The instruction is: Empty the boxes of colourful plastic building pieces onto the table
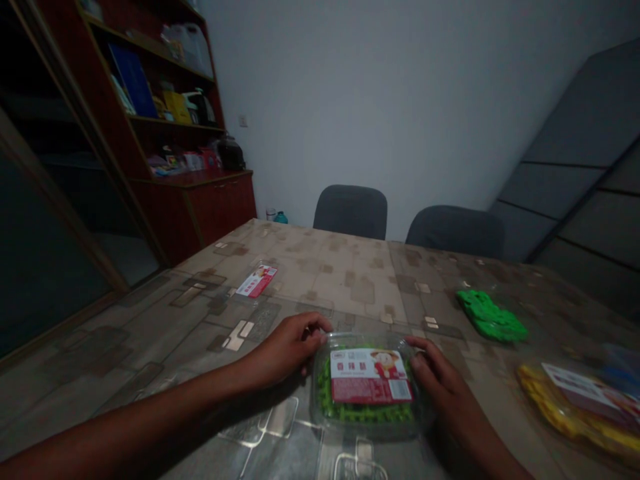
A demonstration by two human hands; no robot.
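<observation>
A clear plastic box (367, 390) filled with green pieces lies on the table in front of me, with a red and white label on its lid. My left hand (290, 347) grips its left far corner with curled fingers. On the box's right side my right hand (440, 380) presses with bent fingers. Both hands touch the box and it rests on the table.
A patterned table (325, 280) carries a loose red and white label card (257, 281) at the far left, a pile of green pieces (490, 317) at the right, and a box of yellow pieces (575, 407) near the right edge. Two grey chairs (350, 210) stand behind; a red cabinet (200, 200) is at left.
</observation>
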